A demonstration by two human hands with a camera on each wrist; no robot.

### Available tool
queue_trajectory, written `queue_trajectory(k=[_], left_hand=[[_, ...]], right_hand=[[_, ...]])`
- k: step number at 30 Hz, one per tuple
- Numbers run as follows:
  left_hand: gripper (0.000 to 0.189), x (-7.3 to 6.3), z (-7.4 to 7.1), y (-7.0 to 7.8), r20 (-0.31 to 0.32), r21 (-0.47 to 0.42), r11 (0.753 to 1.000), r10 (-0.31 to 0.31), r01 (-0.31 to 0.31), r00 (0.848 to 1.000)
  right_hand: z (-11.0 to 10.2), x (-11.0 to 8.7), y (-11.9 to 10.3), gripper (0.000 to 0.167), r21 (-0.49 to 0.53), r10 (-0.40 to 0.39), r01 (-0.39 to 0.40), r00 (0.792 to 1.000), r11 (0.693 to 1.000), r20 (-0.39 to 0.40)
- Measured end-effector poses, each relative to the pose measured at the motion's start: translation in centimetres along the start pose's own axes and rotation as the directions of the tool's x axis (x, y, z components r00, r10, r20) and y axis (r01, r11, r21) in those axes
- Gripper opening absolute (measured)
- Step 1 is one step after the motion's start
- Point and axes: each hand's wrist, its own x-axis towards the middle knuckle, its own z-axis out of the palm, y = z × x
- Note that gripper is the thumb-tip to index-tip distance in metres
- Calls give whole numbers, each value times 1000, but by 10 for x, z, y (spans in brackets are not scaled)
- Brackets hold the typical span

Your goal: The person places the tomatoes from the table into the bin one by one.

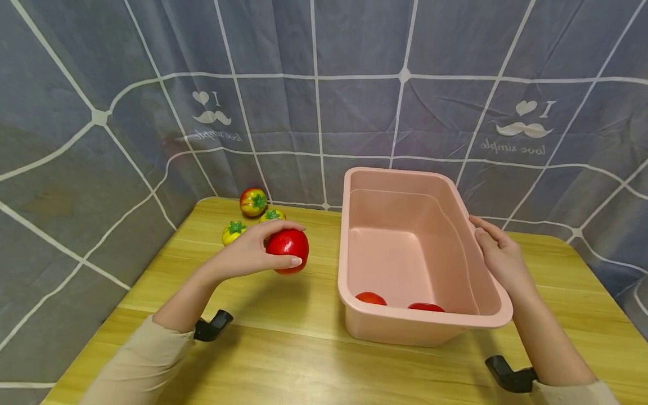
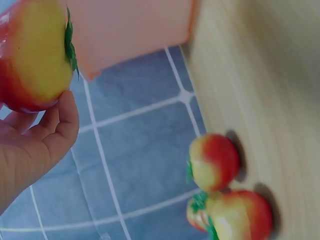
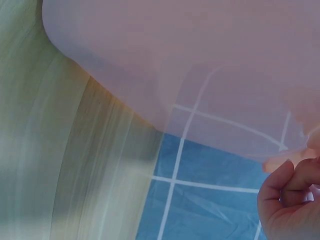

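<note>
In the head view my left hand holds a glossy red-and-yellow fruit above the table, thumb on the near side and fingers over the far side. Its yellow part and green leafy top show in the left wrist view. To its right is a pink plastic basin. My right hand grips the basin's right rim, its fingers curled in the right wrist view. Inside, two red things, one round and one flatter-looking, are partly hidden by the front wall.
Behind my left hand, similar fruits stand on the wooden table: a red-and-yellow one at the back, and two yellower ones, one at left and one partly hidden. A grey-blue curtain with white lines hangs behind.
</note>
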Motion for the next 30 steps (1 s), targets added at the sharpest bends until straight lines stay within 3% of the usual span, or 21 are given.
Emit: queue_trajectory(k=[8, 12, 20, 30], left_hand=[[50, 23, 18, 28, -25, -49, 994, 92, -94, 995], [50, 31, 26, 38, -47, -50, 992, 110, -112, 993], [49, 36, 29, 47, -86, -87, 991, 97, -105, 992], [46, 46, 37, 55, -73, -112, 982, 145, -153, 987]], right_hand=[[-3, -2, -2, 52, 13, -2, 2, 1000, 1000, -16], [-2, -2, -2, 52, 40, -4, 4, 1000, 999, -11], [0, -1, 0, 52, 24, -26, 26, 1000, 999, -17], [1, 0, 1, 51, 18, -23, 24, 1000, 1000, -14]])
